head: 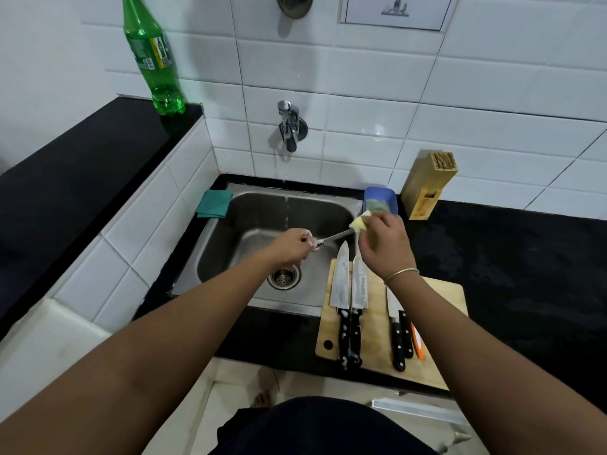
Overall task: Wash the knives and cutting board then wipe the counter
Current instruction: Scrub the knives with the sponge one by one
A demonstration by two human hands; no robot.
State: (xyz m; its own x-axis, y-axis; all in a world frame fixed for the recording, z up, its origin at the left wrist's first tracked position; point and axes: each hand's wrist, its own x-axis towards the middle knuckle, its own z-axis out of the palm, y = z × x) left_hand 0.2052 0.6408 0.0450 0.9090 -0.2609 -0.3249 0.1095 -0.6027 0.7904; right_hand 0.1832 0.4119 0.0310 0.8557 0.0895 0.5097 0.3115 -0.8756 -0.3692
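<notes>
My left hand (294,246) grips the handle of a thin knife (335,237) held over the steel sink (230,244). My right hand (386,244) holds a soapy yellow sponge (358,223) against the blade's tip. A wooden cutting board (437,326) lies on the black counter right of the sink. Two large soapy black-handled knives (340,290) (359,292) lie on its left part. A smaller black-handled knife (395,330) and an orange-handled one (417,344) lie further right, partly under my right forearm.
A thin stream runs from the wall tap (289,126) into the sink. A blue tub (381,200) and a wooden knife block (427,185) stand behind the board. A teal cloth (214,202) lies at the sink's back left corner. A green bottle (152,57) stands on the raised ledge.
</notes>
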